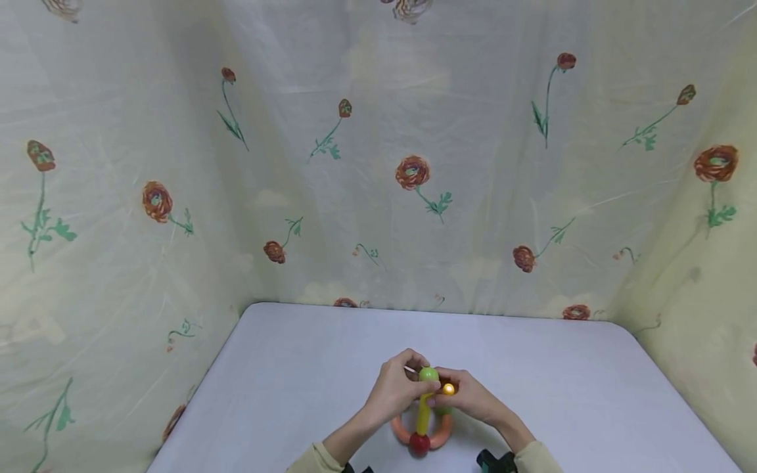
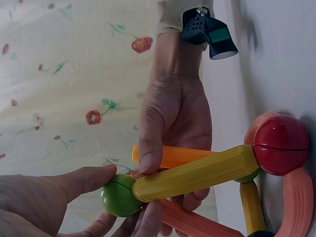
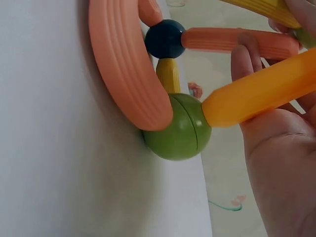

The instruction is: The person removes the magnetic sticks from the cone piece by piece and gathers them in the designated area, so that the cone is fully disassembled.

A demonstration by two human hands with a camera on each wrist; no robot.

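Above the worktop (image 1: 307, 355), my left grip (image 1: 395, 386) pinches the upper green ball (image 1: 428, 374), my right grip (image 1: 470, 397) the yellow rod (image 1: 422, 417) beneath it, and the right-wrist view exposes a navy ball (image 3: 166, 39) the head view hides.

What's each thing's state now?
Upper green ball: gripped, meeting long yellow rod
Long yellow rod: slanted, joined to red ball
Red ball: joined to curved pink pieces
Orange rod: upper end free
Lower green ball: joined to orange rod
Dark blue ball: joined to straight pink rod
Straight pink rod: far end unclear
Left hand: fingers gripping upper green ball
Right hand: fingers curled on straight pink rod
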